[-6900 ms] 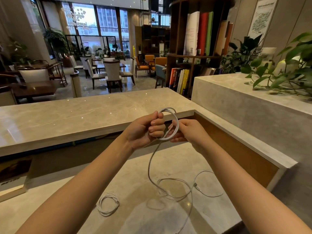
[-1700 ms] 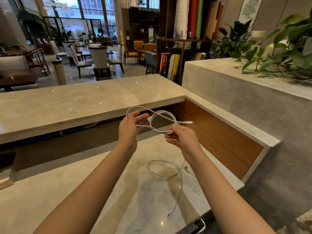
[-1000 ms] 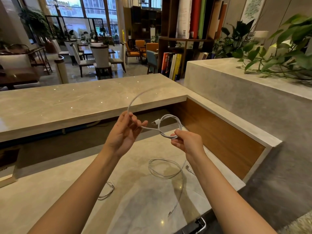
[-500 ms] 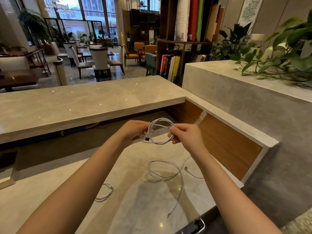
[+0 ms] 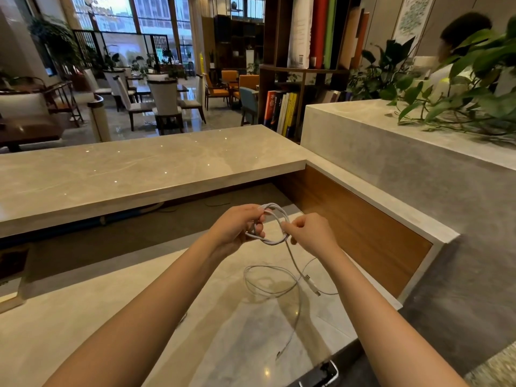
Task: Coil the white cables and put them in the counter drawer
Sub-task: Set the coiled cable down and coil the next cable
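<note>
I hold a white cable coil in the air above the lower counter. My left hand grips its left side. My right hand pinches its right side. A loose tail hangs from the coil, and its plug dangles just above the counter. A second white cable lies in a loose loop on the counter, its tail running toward the near edge. No drawer interior is visible.
The lower marble counter is under my arms, with a raised marble ledge behind and a wood side panel at right. A metal handle shows at the near edge. Plants sit on the right wall.
The coil has tightened into a smaller ring between my hands. Its free end, earlier whipped up and around by my left hand, now hangs below my right hand.
</note>
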A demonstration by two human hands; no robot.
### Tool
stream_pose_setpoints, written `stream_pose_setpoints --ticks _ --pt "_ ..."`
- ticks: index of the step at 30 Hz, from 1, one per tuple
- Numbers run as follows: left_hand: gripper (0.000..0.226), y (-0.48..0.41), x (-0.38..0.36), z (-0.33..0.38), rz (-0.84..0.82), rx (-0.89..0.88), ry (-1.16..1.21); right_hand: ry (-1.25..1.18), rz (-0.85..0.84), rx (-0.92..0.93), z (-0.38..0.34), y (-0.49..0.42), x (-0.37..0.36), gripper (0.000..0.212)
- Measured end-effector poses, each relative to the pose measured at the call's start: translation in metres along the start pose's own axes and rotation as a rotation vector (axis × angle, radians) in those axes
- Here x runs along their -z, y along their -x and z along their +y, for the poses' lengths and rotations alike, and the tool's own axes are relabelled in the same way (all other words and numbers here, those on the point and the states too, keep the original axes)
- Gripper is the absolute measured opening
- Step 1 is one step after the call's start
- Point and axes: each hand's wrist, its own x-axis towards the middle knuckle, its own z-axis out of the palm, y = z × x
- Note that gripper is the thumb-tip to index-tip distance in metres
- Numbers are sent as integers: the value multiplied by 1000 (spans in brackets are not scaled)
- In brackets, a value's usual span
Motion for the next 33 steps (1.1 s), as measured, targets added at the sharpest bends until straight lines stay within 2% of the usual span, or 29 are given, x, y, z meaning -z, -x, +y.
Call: stream_pose_setpoints --ticks 2,4,7,10,13,15,19,22,25,27,30,31,32,33 --pt "23 0 -2 0 -10 -5 47 216 32 98 -1 0 -1 34" --pt "19 0 -4 2 -32 2 80 297 104 267 -5 1 -2 37" --pt "20 -2 -4 8 -44 -17 72 213 264 477 -8 3 0 37" --pt "20 -4 -8 13 -61 -36 -74 211 419 592 -7 3 1 39" --pt "19 -8 -11 15 -81 -41 -145 233 440 712 -5 2 4 27" --pt "18 -9 -12 13 -87 -40 -200 88 398 662 -5 -2 11 21" --pt "22 -10 -13 5 -95 -4 -226 -268 233 358 -10 -5 28 24" --pt "24 -11 -15 4 -57 -33 -370 -411 176 294 -12 0 34 23" --pt "24 -14 -14 3 46 -126 -558 -680 -64 175 -17 6 43 19" --pt "24 -19 -10 0 123 -159 -575 -893 -261 71 -21 15 47 26" --pt "26 -24 1 -6 181 -149 -496 -1195 -357 -76 -21 23 46 30" --pt "26 -25 4 -8 176 -139 -486 -1209 -361 -96 -20 24 46 30" --pt "26 -24 5 -11 163 -124 -489 -1113 -353 -83 -18 23 48 30" --pt "26 -23 6 -12 142 -99 -495 -909 -325 -37 -17 21 50 29"
